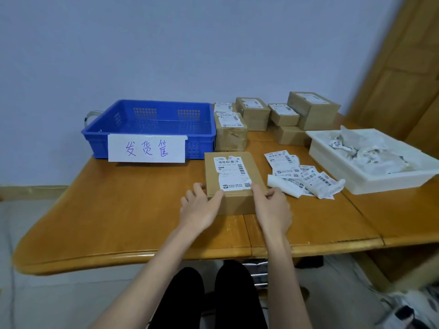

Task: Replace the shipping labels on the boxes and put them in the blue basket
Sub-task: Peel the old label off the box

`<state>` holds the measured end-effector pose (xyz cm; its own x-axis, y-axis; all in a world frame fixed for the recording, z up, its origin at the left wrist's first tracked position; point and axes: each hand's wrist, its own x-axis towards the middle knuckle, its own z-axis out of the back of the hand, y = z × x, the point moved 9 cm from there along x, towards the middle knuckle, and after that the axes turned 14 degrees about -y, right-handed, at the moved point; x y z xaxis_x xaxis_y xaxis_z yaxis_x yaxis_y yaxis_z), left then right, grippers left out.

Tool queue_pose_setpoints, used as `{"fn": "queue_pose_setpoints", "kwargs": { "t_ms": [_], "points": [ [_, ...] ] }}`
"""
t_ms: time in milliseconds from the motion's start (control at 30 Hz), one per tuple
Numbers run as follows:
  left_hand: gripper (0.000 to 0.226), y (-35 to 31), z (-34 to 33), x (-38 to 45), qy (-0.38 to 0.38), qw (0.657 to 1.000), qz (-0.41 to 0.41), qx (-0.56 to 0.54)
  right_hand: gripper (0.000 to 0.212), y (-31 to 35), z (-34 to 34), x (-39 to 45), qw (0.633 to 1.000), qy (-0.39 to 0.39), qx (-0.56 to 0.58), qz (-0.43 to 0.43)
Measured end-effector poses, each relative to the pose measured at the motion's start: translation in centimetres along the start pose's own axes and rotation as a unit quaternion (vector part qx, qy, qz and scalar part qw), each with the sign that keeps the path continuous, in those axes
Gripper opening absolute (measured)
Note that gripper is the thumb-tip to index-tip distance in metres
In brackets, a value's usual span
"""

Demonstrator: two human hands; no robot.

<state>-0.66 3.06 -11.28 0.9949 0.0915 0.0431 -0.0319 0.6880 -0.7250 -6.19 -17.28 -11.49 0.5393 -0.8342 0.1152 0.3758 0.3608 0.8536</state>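
One flat cardboard box (231, 184) lies on the wooden counter (133, 210), near its front edge, bearing one white shipping label (232, 173) that is torn and ragged along its edges. Two bare hands flank the box. Left hand (202, 205): fingers spread along the box's left side, thumb lying on the top face at the label's lower left corner. Right hand (273, 207): index finger stretched onto the box top at the label's lower right corner, the other fingers curled under; whether it pinches the label edge cannot be told.

One blue basket (152, 125) stands at the back left of the counter, well apart from the box, nothing visible inside; one white paper sign (146, 148) with blue handwriting hangs on its front wall.

About seven more boxes (275, 117) are grouped at the back, right of the basket, some stacked; the exact count is unclear because they overlap. Most carry labels, print too small to read.

One loose pile of label sheets (301, 174) lies just right of the flat box; its count cannot be made out. One white tray (351, 176) at the right holds crumpled paper scraps (365, 153); its far corner is cut off by the frame edge.
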Motion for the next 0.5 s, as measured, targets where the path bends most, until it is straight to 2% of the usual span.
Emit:
{"fn": "queue_pose_setpoints", "kwargs": {
  "t_ms": [67,200,300,400,500],
  "points": [
    [0.054,0.2,-0.2,0.3,0.018,1.0,0.015,-0.021,0.053,0.0,-0.5,0.2,0.998,0.01,0.055,-0.004],
    [0.057,1.0,0.3,2.2,0.009,0.992,0.064,-0.106,0.037,1.1,0.0,1.0,0.987,-0.011,0.161,0.006],
    [0.059,0.9,0.9,4.8,-0.017,0.982,0.071,-0.175,0.031,2.6,-0.7,1.9,0.992,0.046,0.116,0.022],
    [0.056,0.4,0.4,7.6,-0.013,0.983,0.057,-0.175,0.031,3.4,-1.0,2.7,0.994,0.096,0.047,0.038],
    [0.056,-0.1,-0.9,10.0,0.008,0.992,0.047,-0.119,0.025,5.3,0.3,4.1,0.994,0.037,0.059,0.078]
  ]
}}
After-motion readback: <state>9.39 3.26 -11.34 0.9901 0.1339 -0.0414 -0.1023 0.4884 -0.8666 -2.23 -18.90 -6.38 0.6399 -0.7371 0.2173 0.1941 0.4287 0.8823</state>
